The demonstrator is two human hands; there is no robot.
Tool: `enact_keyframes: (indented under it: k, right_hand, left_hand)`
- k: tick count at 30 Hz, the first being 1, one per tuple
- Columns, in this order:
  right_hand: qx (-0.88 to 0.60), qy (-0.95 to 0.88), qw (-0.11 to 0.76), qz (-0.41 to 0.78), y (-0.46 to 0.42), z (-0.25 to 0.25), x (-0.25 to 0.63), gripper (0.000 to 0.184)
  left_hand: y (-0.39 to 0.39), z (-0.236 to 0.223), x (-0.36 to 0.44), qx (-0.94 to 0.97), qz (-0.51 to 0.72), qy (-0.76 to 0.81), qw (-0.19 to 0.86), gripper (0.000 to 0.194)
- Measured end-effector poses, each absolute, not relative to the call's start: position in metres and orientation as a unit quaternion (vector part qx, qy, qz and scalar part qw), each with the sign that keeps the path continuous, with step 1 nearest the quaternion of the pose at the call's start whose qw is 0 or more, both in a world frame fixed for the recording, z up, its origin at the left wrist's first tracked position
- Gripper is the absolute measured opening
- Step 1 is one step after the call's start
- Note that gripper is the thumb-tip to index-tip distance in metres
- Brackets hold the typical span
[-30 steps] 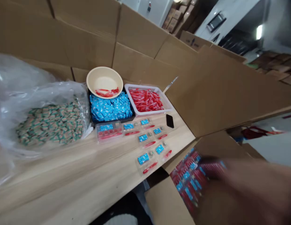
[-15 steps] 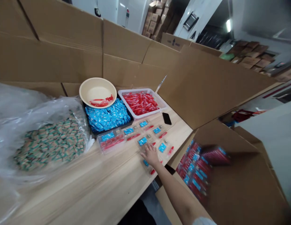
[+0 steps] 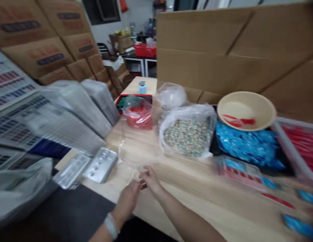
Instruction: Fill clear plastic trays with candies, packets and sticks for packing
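My left hand (image 3: 126,201), with a pale band on its wrist, and my right hand (image 3: 150,179) are close together over the wooden table (image 3: 194,188), near its front edge. A small red item (image 3: 144,185) shows between them, but the blur hides whether either hand grips it. A thin clear plastic sheet or bag (image 3: 138,151) lies just beyond my fingers. To the right stand a plastic bag of green-and-tan packets (image 3: 186,137), a black tray of blue packets (image 3: 247,146), and a beige bowl (image 3: 247,111) holding red pieces.
Clear moulded trays (image 3: 101,164) lie at the table's left, beside tall stacks of trays (image 3: 78,111). Farther back are a bag of red pieces (image 3: 139,116) and a blue cup (image 3: 142,88). A white basket of red pieces (image 3: 297,144) sits far right. Cardboard walls (image 3: 209,43) rise behind.
The view has swung left, away from the carton of red-and-blue packs. My right hand has left the row of open trays. Both hands now show together near the table's front edge.
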State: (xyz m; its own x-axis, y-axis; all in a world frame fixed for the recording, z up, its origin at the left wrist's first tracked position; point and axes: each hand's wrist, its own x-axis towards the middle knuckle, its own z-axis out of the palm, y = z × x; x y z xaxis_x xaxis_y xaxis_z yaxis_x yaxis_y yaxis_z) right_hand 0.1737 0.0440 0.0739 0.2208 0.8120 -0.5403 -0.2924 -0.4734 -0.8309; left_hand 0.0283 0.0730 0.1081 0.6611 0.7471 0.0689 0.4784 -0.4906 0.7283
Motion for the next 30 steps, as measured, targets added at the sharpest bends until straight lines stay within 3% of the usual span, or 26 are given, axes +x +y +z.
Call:
enact_keyframes:
  k: [2, 5, 9, 12, 16, 21, 30]
  right_hand:
    - [-0.674, -0.23, 0.424, 0.56, 0.047, 0.059, 0.172, 0.03]
    - [-0.786, -0.372, 0.31, 0.384, 0.022, 0.045, 0.207, 0.017]
    - [-0.794, -0.569, 0.184, 0.111, 0.045, 0.074, 0.208, 0.029]
    - [-0.582, -0.781, 0.155, 0.165, 0.124, 0.1, 0.153, 0.024]
    - [-0.408, -0.894, 0.057, 0.177, 0.217, 0.101, 0.095, 0.018]
    - [-0.321, -0.925, -0.006, 0.204, 0.257, 0.089, 0.095, 0.013]
    - [-0.237, -0.926, -0.025, 0.291, 0.282, 0.087, 0.092, 0.012]
  left_hand:
    - [0.09, 0.101, 0.0, 0.859, 0.19, 0.373, 0.296, 0.018]
    - [0.137, 0.095, -0.046, 0.829, 0.227, 0.489, 0.147, 0.033]
    - [0.188, 0.089, -0.092, 0.805, 0.135, 0.569, 0.105, 0.049]
    - [0.196, 0.084, -0.101, 0.807, 0.104, 0.567, 0.13, 0.045]
    - [0.192, 0.08, -0.102, 0.808, 0.101, 0.563, 0.14, 0.044]
    - [0.19, 0.08, -0.105, 0.802, 0.109, 0.567, 0.153, 0.046]
    - [0.191, 0.08, -0.104, 0.799, 0.106, 0.569, 0.163, 0.043]
